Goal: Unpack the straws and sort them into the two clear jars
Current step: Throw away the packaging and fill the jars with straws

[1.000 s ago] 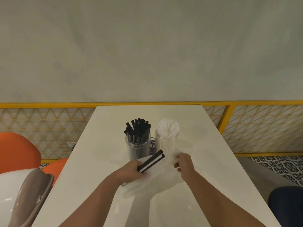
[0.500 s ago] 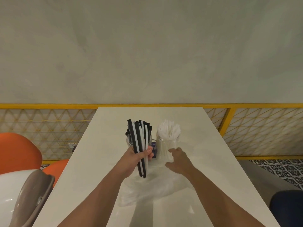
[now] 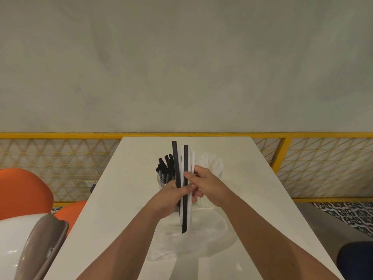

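My left hand (image 3: 173,196) grips an upright bundle of black and white straws (image 3: 182,166) above the middle of the white table (image 3: 125,199). Touching the bundle's right side, my right hand (image 3: 203,183) pinches the white straws between thumb and fingers. Behind the hands stand two clear jars: the left jar (image 3: 162,179) holds several black straws, the right jar (image 3: 212,168) holds several white straws. Both jars are partly hidden by my hands. An empty clear plastic bag (image 3: 201,235) lies flat on the table under my forearms.
A yellow-framed mesh railing (image 3: 302,170) runs behind the table in front of a grey wall. Orange chairs (image 3: 22,190) and a white-and-grey chair (image 3: 30,245) stand at the left. A patterned floor and a dark blue seat (image 3: 355,259) show at the right.
My left hand has raised the straw bundle upright in front of the jars. My right hand left the bag and came up to the bundle's white straws.
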`<move>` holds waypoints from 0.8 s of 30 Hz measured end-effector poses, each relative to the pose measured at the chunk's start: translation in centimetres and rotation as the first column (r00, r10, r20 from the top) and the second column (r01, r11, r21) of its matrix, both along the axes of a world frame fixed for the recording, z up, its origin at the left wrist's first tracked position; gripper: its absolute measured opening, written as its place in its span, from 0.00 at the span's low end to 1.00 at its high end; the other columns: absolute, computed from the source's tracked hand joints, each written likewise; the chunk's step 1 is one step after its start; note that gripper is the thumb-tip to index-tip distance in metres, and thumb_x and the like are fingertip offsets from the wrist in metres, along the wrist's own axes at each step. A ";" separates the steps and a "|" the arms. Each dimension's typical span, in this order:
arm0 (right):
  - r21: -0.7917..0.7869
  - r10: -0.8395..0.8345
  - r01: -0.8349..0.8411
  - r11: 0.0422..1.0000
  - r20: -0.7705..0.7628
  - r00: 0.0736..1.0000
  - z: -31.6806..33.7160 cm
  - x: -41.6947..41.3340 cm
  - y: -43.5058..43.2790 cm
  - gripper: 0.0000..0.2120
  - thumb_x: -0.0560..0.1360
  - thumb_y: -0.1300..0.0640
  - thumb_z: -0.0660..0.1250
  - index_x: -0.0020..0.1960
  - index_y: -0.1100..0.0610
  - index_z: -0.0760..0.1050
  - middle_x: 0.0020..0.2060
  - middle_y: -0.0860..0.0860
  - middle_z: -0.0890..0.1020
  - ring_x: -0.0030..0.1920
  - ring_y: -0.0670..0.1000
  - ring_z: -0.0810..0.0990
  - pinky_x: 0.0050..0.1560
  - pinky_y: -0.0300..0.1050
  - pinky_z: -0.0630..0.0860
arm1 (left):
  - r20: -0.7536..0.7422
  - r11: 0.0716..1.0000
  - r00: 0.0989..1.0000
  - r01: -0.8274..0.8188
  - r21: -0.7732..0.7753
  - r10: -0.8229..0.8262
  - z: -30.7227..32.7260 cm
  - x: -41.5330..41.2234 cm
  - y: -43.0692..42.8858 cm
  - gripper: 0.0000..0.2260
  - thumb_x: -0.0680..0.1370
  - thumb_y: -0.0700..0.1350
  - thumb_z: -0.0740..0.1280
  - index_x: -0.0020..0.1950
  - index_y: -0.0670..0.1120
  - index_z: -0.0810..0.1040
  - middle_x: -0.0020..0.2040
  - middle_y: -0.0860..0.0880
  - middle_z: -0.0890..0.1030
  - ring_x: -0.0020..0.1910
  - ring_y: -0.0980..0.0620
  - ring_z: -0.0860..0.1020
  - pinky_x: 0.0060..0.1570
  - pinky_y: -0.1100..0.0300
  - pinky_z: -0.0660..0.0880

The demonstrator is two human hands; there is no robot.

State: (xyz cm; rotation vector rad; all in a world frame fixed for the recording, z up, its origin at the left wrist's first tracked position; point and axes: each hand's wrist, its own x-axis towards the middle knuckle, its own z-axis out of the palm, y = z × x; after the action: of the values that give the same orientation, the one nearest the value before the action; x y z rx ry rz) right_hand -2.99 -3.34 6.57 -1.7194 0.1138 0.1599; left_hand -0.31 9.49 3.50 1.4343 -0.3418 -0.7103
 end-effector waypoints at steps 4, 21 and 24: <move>0.039 -0.076 0.079 0.996 -0.067 0.995 -0.2 0.4 0.1 0.16 0.81 0.51 0.56 0.53 0.65 0.69 0.35 0.58 0.71 0.18 0.43 0.66 0.23 0.39 0.66 | -0.067 1.000 0.998 -0.004 -0.027 0.002 0.2 0.1 -0.4 0.08 0.78 0.45 0.64 0.50 0.43 0.79 0.36 0.48 0.82 0.37 0.50 0.77 0.55 0.48 0.74; 0.388 -0.498 0.440 0.810 0.058 0.865 3.8 3.4 -2.5 0.08 0.83 0.58 0.49 0.53 0.61 0.65 0.35 0.54 0.75 0.32 0.52 0.79 0.37 0.42 0.80 | -0.149 0.930 0.921 -0.366 -0.011 0.361 1.5 2.2 -2.0 0.06 0.77 0.39 0.67 0.49 0.36 0.78 0.37 0.43 0.82 0.34 0.49 0.80 0.32 0.59 0.78; 0.372 -0.607 0.514 0.773 0.198 0.770 4.9 4.6 -4.4 0.09 0.83 0.56 0.49 0.48 0.56 0.65 0.33 0.52 0.73 0.29 0.51 0.76 0.36 0.41 0.77 | -0.194 0.930 0.916 -0.364 -0.042 0.350 1.3 2.7 -1.4 0.07 0.78 0.41 0.65 0.45 0.37 0.77 0.32 0.44 0.80 0.28 0.50 0.77 0.29 0.60 0.76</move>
State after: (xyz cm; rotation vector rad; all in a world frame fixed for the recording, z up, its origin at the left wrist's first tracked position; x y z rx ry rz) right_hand 1.59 -7.78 11.45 -1.3157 0.3585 -0.5263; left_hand 2.38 8.06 4.82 1.2994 0.0401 -0.5175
